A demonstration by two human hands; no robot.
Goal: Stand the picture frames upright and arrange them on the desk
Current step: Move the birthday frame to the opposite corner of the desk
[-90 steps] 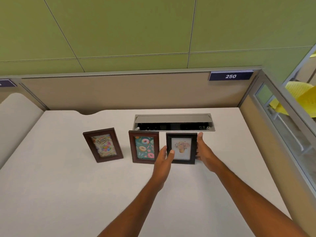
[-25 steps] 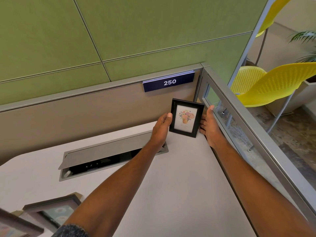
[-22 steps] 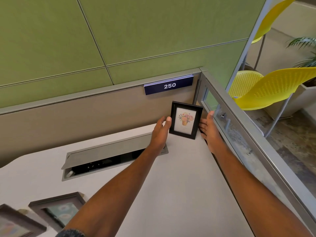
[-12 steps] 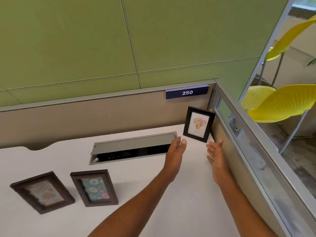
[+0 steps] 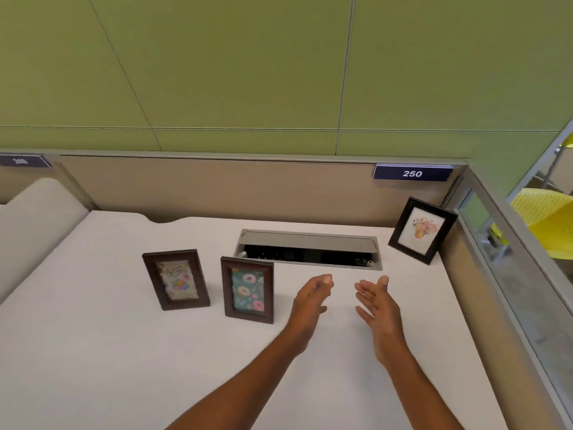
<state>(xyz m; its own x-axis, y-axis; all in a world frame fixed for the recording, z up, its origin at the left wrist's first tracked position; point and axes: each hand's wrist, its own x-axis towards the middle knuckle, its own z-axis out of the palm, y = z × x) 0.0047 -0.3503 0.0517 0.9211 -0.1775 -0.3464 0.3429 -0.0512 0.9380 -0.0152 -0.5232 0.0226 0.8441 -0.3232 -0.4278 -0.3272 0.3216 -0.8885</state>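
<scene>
White laminate covers the desk (image 5: 93,352), and set into it near the back is a long grey cable tray (image 5: 308,248) with its lid raised, dark inside. Take that tray as the marker. Just in front of its left end stands a brown frame with a doughnut print (image 5: 248,290), upright on its own, its top corner overlapping the tray's edge from where I look. Further left of the tray, well apart from it, a second brown frame with a pale greeting-style picture (image 5: 176,279) also stands upright, tipped slightly back. Beyond the tray's right end, in the back corner, a black frame with a flower-pot picture (image 5: 422,230) stands angled, close to the beige partition (image 5: 186,187) and the glazed side screen (image 5: 511,274); whether it touches either I cannot tell. Above that corner a dark blue plate reading 250 (image 5: 412,173) is fixed to the partition, with green wall panels (image 5: 248,63) higher up. A yellow perforated chair (image 5: 545,218) shows past the screen.

Nothing lies between the hands and the frames. Both bare forearms reach in over the desk in front of the tray. Left hand (image 5: 310,301) and right hand (image 5: 379,305) face each other palm to palm, fingers loosely extended and slack, thumbs up, holding nothing, each clear of every frame.
</scene>
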